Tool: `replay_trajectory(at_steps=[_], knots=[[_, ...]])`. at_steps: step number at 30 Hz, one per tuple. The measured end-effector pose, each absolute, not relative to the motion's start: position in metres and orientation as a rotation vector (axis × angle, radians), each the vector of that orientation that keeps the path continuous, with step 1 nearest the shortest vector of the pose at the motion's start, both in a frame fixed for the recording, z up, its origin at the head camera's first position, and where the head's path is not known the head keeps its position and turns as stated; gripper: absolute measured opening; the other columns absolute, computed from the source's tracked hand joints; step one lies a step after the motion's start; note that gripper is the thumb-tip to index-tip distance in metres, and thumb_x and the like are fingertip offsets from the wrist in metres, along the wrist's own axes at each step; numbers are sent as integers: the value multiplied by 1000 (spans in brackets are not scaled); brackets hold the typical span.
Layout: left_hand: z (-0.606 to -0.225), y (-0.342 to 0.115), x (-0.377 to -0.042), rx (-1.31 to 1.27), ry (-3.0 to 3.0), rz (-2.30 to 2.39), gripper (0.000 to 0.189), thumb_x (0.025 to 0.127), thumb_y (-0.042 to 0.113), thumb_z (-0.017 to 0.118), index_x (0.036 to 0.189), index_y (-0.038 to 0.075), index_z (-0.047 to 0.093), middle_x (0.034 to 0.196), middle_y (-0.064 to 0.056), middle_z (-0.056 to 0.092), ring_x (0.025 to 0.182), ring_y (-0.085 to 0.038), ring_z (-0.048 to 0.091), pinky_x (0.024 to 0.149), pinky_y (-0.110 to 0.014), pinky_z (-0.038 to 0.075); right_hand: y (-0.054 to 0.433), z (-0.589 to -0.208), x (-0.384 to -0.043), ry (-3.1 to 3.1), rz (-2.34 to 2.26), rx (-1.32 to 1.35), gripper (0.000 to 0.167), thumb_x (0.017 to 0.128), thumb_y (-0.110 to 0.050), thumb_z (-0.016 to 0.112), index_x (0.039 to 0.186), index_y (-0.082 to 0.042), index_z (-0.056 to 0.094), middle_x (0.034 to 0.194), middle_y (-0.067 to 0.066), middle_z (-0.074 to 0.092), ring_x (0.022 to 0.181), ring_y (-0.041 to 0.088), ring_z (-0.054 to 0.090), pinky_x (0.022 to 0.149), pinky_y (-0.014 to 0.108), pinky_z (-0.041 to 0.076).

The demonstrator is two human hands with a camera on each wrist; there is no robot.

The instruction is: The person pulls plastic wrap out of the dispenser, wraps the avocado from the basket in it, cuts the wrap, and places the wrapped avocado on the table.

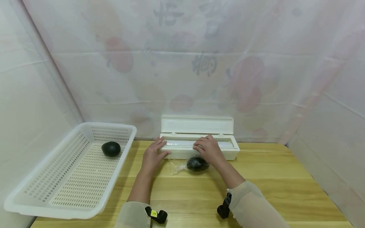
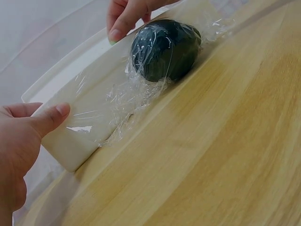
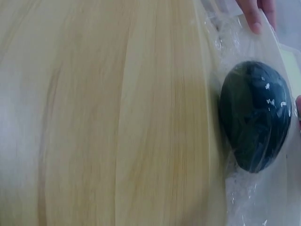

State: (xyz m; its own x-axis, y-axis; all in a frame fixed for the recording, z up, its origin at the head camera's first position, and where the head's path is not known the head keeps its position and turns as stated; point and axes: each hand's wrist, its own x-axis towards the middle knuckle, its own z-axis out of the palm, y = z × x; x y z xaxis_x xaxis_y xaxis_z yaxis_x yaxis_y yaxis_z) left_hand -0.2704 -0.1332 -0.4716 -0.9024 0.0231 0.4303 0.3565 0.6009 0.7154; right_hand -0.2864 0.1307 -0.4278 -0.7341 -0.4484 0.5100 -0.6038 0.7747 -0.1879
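Observation:
A long white cling film box [image 1: 188,154] stands at the back of the table, lid raised, film roll inside. My left hand [image 1: 152,157] grips its left end, thumb on the film-covered front and fingers over the rim. My right hand [image 1: 209,148] pinches at the front rim, right of the middle; its thumb and fingertips show in the left wrist view, but what lies between them is partly hidden. Before the box lies a dark green avocado [image 2: 167,49] wrapped in clear cling film [image 2: 129,96]. Crumpled film trails from it and lies over the box's front.
A white perforated basket [image 1: 101,202] stands on the left, with another dark avocado [image 1: 111,149] inside. The wooden table [image 1: 185,196] ends close to the hanging cloth [image 1: 182,79] behind the box. The raised lid [image 1: 196,125] stands beyond the hands.

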Motion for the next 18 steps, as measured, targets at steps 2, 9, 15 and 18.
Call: replay_trajectory(at_steps=[2, 9, 15, 18], knots=[[-472, -133, -270, -306, -2452, -1207, 56, 76, 27, 82, 127, 11, 65, 146, 0, 50, 141, -22, 41, 114, -44, 34, 134, -428, -286, -2502, 484, 799, 10, 88, -23, 73, 92, -16, 78, 98, 0, 75, 88, 21, 56, 80, 38, 47], [-472, -133, -269, -289, -2460, -1216, 57, 74, 25, 83, 127, 11, 66, 146, 0, 50, 141, -23, 41, 113, -44, 34, 141, -432, -286, -2499, 568, 791, 11, 88, -22, 73, 94, -14, 78, 100, 2, 76, 89, 21, 57, 80, 39, 47], [-472, -132, -269, -285, -2447, -1227, 56, 74, 24, 83, 126, 11, 67, 145, 0, 51, 140, -24, 42, 114, -45, 33, 145, -434, -286, -2473, 621, 772, 11, 86, -20, 75, 93, -13, 79, 98, 2, 76, 90, 22, 59, 81, 40, 47], [-471, -132, -269, -293, -2442, -1213, 55, 74, 25, 83, 125, 12, 67, 145, 0, 52, 140, -24, 42, 114, -47, 33, 147, -436, -287, -2455, 637, 764, 11, 85, -19, 76, 93, -12, 79, 97, 2, 76, 90, 23, 59, 82, 41, 47]])
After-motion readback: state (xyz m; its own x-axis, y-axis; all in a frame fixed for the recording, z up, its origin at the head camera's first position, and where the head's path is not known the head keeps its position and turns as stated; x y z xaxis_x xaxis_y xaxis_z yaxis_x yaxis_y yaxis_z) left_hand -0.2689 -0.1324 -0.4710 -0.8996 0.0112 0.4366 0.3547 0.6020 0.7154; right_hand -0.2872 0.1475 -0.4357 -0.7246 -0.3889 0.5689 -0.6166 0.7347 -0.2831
